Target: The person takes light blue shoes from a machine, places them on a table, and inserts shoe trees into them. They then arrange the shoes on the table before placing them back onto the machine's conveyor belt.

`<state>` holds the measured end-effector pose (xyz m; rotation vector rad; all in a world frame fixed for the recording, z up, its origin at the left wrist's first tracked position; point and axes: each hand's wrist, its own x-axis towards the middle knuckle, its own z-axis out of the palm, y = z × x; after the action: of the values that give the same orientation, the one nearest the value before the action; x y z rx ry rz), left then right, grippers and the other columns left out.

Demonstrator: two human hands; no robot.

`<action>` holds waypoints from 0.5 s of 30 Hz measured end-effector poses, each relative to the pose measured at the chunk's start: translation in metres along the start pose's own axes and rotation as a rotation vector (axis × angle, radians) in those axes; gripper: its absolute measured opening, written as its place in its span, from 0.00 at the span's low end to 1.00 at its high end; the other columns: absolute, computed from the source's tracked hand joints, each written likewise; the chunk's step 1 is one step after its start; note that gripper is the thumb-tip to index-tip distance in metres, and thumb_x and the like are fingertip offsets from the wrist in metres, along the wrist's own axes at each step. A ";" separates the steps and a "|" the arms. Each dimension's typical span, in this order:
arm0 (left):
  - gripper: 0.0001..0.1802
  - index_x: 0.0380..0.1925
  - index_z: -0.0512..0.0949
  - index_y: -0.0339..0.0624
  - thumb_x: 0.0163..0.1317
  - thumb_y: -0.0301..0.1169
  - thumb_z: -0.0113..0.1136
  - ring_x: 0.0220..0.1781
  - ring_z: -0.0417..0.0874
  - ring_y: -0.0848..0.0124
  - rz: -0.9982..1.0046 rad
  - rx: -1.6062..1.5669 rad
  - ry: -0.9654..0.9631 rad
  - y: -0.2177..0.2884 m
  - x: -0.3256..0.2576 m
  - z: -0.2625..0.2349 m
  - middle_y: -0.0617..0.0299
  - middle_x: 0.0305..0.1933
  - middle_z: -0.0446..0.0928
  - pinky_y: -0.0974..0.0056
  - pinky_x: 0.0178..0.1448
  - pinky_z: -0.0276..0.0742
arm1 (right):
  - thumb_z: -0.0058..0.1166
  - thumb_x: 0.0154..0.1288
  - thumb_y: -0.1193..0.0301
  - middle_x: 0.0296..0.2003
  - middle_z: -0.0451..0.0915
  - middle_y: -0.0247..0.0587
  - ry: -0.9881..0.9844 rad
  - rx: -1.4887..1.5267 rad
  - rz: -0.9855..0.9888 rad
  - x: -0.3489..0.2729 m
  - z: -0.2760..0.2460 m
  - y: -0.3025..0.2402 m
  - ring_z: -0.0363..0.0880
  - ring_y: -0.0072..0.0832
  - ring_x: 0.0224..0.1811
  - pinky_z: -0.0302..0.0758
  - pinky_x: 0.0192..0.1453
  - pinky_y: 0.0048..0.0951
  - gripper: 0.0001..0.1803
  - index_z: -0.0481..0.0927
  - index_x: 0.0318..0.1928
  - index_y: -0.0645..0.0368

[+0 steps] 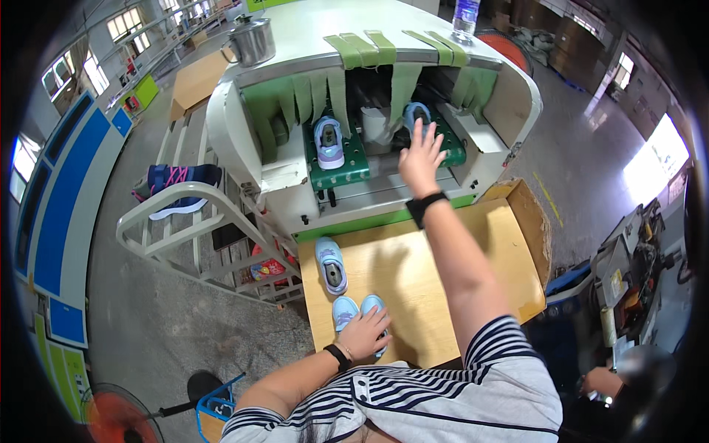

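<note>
Five small shoes (331,266), one metal pot (252,40), one water bottle (465,16).

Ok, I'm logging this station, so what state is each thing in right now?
Left hand: resting flat on the pair of blue shoes, on the wooden table.
Right hand: open, reaching to the blue shoe at the machine's mouth.
Purple shoe: upright on the green conveyor.
Single shoe: upright on the table.
Green flap curtain: partly flipped up.
Metal pot: lid on.
</note>
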<state>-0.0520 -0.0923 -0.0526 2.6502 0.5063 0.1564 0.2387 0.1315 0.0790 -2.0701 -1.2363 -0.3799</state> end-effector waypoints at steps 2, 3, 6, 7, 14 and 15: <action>0.25 0.57 0.74 0.43 0.65 0.46 0.56 0.67 0.71 0.53 -0.007 0.131 0.116 0.000 -0.004 0.004 0.51 0.62 0.73 0.53 0.65 0.68 | 0.54 0.61 0.70 0.76 0.48 0.57 0.091 0.272 -0.244 -0.061 -0.003 -0.040 0.47 0.60 0.76 0.49 0.75 0.61 0.47 0.46 0.77 0.53; 0.24 0.56 0.75 0.42 0.64 0.44 0.56 0.65 0.73 0.54 0.009 0.128 0.163 -0.004 -0.005 0.008 0.51 0.60 0.74 0.52 0.64 0.70 | 0.56 0.57 0.73 0.72 0.56 0.61 -0.013 0.493 -0.427 -0.103 -0.010 -0.060 0.50 0.58 0.75 0.49 0.76 0.56 0.41 0.59 0.72 0.58; 0.26 0.60 0.71 0.43 0.65 0.44 0.54 0.67 0.70 0.54 -0.051 -0.019 0.094 -0.003 -0.003 0.009 0.50 0.63 0.71 0.51 0.68 0.65 | 0.62 0.58 0.63 0.57 0.74 0.59 -1.059 0.626 -0.539 -0.232 -0.017 -0.064 0.67 0.57 0.64 0.66 0.67 0.51 0.27 0.77 0.57 0.59; 0.30 0.66 0.67 0.44 0.66 0.45 0.53 0.72 0.66 0.54 -0.161 -0.165 -0.013 -0.002 -0.004 0.009 0.49 0.69 0.67 0.50 0.72 0.60 | 0.59 0.63 0.55 0.57 0.74 0.58 -0.813 0.843 -0.590 -0.284 -0.025 -0.058 0.68 0.57 0.63 0.67 0.66 0.48 0.25 0.80 0.55 0.56; 0.32 0.72 0.58 0.47 0.71 0.44 0.39 0.79 0.51 0.54 0.036 0.228 0.034 -0.066 -0.026 0.140 0.50 0.77 0.54 0.47 0.79 0.45 | 0.55 0.66 0.58 0.42 0.82 0.48 -0.909 0.534 -0.512 -0.342 -0.067 -0.040 0.78 0.49 0.47 0.71 0.52 0.50 0.19 0.81 0.52 0.54; 0.32 0.72 0.58 0.46 0.71 0.44 0.39 0.79 0.51 0.54 0.032 0.249 0.049 -0.064 -0.030 0.134 0.50 0.77 0.55 0.47 0.79 0.46 | 0.55 0.66 0.58 0.42 0.82 0.48 -0.906 0.536 -0.519 -0.343 -0.067 -0.041 0.78 0.49 0.47 0.71 0.52 0.50 0.19 0.81 0.52 0.54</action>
<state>-0.0750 -0.1027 -0.2022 2.9045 0.5304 0.1787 0.0372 -0.1273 -0.0476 -1.4238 -2.1119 0.6953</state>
